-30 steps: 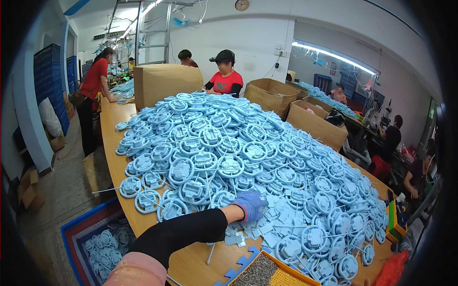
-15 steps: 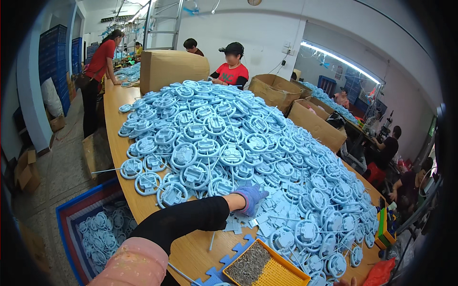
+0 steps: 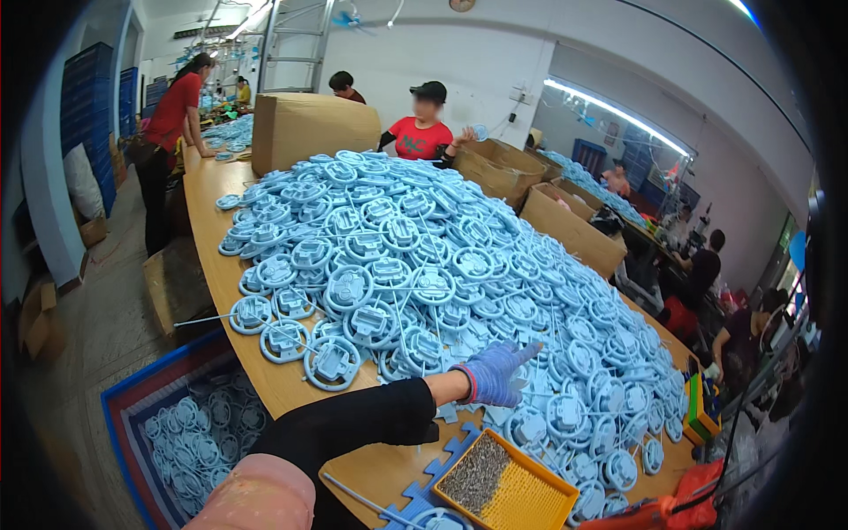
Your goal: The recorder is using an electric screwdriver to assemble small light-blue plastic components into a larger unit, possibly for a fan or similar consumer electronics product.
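Leftmost, pale-blue ring-shaped parts were held in a blue crate; a heap of the same was spread over the table. At the heap's near slope the gloved left hand was placed, forefinger extended; whether anything was pinched could not be told. Picking from the heap was judged to be under way; next, a sure pinch seemed called for. Small metal pieces were contained in a yellow tray. The right hand was not shown.

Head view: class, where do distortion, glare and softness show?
In the head view, black fills the corners, the table bows along its left edge, and the tube light glares white; also in the head view, the far heap looks softer than the nearer rings.
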The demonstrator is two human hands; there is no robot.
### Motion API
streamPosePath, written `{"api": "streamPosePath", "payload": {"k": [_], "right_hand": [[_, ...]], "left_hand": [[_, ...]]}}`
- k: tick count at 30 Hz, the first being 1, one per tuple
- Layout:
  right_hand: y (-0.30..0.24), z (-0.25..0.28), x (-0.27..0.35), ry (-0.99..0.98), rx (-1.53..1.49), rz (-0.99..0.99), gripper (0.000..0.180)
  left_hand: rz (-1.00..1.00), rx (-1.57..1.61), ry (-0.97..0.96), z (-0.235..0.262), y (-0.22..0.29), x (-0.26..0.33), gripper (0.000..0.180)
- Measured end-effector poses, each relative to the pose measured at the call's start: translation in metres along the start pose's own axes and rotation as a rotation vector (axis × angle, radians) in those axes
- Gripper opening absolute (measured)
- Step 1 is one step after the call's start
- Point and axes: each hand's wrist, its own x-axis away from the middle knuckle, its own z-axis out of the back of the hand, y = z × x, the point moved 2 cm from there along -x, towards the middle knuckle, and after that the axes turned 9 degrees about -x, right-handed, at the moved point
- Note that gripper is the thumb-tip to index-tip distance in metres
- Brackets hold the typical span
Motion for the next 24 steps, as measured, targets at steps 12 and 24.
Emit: {"api": "streamPosePath", "payload": {"k": [12,24], "right_hand": [[0.225,0.047,-0.144,0.711,0.070,-0.642,0.072],[0.327,0.016,-0.196,1.003,-0.354,-0.476,0.027]], "left_hand": [[-0.343,-0.066,0.447,0.064,0.043,0.092,0.098],[-0.501,0.030,0.658,0.135,-0.035,0.123,0.105]]}}
